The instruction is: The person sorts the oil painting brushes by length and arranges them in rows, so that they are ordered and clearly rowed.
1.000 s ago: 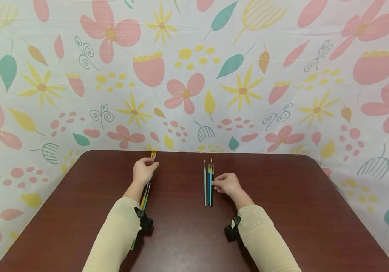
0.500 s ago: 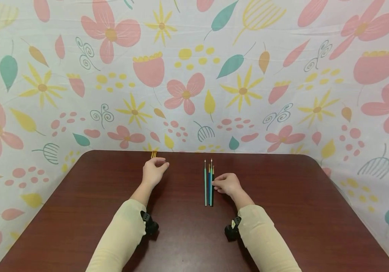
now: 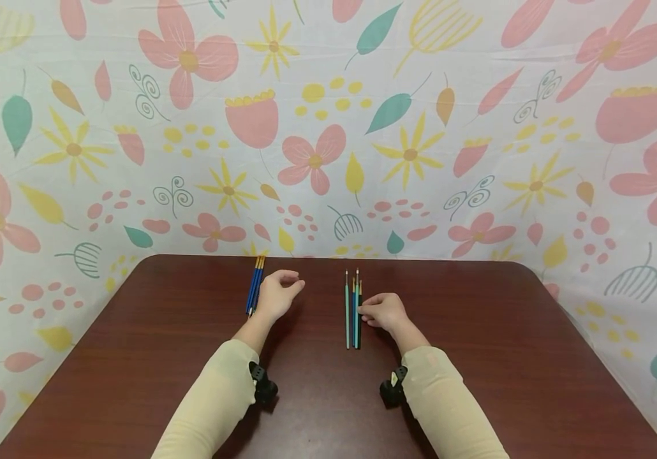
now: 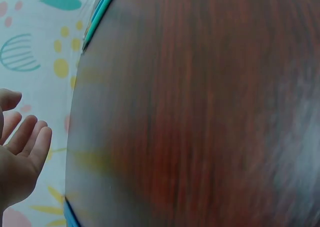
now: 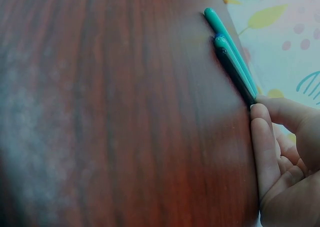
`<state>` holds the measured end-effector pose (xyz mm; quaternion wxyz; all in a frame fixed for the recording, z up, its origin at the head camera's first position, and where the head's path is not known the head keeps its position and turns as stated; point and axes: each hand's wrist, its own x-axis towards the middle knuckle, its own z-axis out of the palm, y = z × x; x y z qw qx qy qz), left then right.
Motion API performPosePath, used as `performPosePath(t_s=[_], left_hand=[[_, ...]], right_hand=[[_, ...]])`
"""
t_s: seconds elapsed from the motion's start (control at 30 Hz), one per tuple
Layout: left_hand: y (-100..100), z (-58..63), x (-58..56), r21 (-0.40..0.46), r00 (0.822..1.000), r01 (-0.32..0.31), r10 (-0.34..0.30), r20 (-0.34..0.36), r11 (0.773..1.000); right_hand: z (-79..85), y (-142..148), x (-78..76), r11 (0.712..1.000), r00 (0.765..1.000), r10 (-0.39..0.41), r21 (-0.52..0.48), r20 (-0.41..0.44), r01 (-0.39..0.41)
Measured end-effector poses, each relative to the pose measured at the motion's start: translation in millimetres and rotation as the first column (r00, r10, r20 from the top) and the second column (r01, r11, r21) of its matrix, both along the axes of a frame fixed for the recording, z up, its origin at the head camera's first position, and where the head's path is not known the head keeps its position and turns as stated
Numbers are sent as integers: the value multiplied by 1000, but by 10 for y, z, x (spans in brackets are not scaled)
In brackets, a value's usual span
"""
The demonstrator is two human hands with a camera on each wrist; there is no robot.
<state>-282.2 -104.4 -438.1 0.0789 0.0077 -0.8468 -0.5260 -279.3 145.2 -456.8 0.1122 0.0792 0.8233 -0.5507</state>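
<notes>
My left hand point(image 3: 278, 296) hovers over the table just right of a bunch of blue paintbrushes point(image 3: 254, 285), its fingers loosely bent and holding nothing. The forearm covers whatever lies below that bunch. Farther right, a group of slim paintbrushes lies side by side: a teal paintbrush point(image 3: 347, 319) on the left, then blue, another teal and a black paintbrush point(image 5: 235, 77) on the right edge. My right hand point(image 3: 384, 310) pinches the black one between thumb and index finger from the right side. The left wrist view shows the left hand point(image 4: 22, 157) with fingers spread apart.
The brushes lie on a dark red-brown wooden table point(image 3: 317, 395) with rounded far corners. Behind it hangs a white cloth point(image 3: 328, 83) printed with flowers and leaves. A small black camera sits on each wrist point(image 3: 263, 386).
My left hand has moved right, away from the left bunch, uncovering the blue brushes there; its forearm now covers the brushes nearer me. My right hand has stayed at the right group.
</notes>
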Motion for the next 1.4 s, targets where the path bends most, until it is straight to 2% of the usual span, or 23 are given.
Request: performPosePath(t_s=[0.43, 0.57, 0.8, 1.13, 1.4], left_hand=[[271, -86, 23, 24, 995, 92, -93, 35, 995], [356, -105, 21, 69, 990, 119, -124, 68, 990], [503, -115, 49, 180, 970, 171, -197, 142, 969], [737, -163, 63, 342, 947, 166, -246, 205, 925], [892, -169, 66, 379, 944, 163, -256, 209, 911]], right_hand=[[5, -13, -3, 1000, 1000, 4, 4, 0, -4], [13, -15, -9, 1000, 1000, 0, 3, 0, 0], [24, -17, 2, 1000, 1000, -14, 4, 10, 14], [32, -19, 19, 1000, 1000, -19, 0, 5, 19], [46, -19, 25, 1000, 1000, -18, 5, 6, 18]])
